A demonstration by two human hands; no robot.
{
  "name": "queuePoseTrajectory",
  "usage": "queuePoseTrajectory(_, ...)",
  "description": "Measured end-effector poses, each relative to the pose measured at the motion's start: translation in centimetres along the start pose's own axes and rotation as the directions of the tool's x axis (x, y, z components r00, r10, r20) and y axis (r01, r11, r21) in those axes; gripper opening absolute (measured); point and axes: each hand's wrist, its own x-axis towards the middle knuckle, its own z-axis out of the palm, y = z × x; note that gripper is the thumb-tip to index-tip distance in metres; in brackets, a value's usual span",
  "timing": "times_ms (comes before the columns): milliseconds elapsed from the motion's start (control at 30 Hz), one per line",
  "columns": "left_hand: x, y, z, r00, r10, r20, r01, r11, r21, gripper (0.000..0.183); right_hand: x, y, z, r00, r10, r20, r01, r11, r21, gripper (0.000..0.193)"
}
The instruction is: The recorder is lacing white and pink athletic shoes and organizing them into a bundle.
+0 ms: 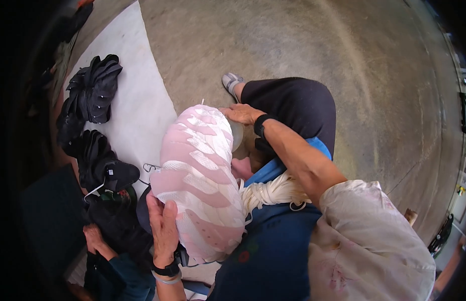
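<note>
A hank of off-white cord (pixel 273 193) lies at the lap, partly covered by the right forearm. The bundle of pink-and-white shoe uppers (pixel 200 185) is positioned in front of the torso, left of the cord, and obscures the area beneath. The left hand (pixel 164 228) contacts its left side, thumb set apart from the fingers; the right hand (pixel 241 114) reaches its far end, fingers extended. Whether either pinches cannot be told. A wire hook (pixel 151 167) sits just beside the bundle. Farther left, black stacked uppers (pixel 95 90) occupy a white sheet (pixel 135 95), near a co-worker's hand (pixel 94 239).
</note>
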Motion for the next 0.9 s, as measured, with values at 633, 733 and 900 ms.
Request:
queuePoseTrajectory(633, 3.0, 1.4, 4.3, 0.992, 0.083, -0.094, -0.061, 0.975, 0.214, 0.055, -23.3, -14.4, -1.5, 0.711, -0.695, -0.104, 0.587, 0.669, -0.456, 0.043)
queuePoseTrajectory(733, 3.5, 1.5, 5.1, 0.985, 0.115, -0.128, -0.093, 0.982, 0.162, 0.069, -27.3, -12.9, 2.3, 0.636, -0.769, 0.068, 0.701, 0.538, -0.468, 0.075)
queuePoseTrajectory(900, 3.2, 0.8, 5.0, 0.990, 0.072, -0.120, -0.070, 0.997, 0.019, 0.073, -26.8, -9.7, 5.5, 0.536, -0.843, 0.048, 0.688, 0.403, -0.603, 0.094)
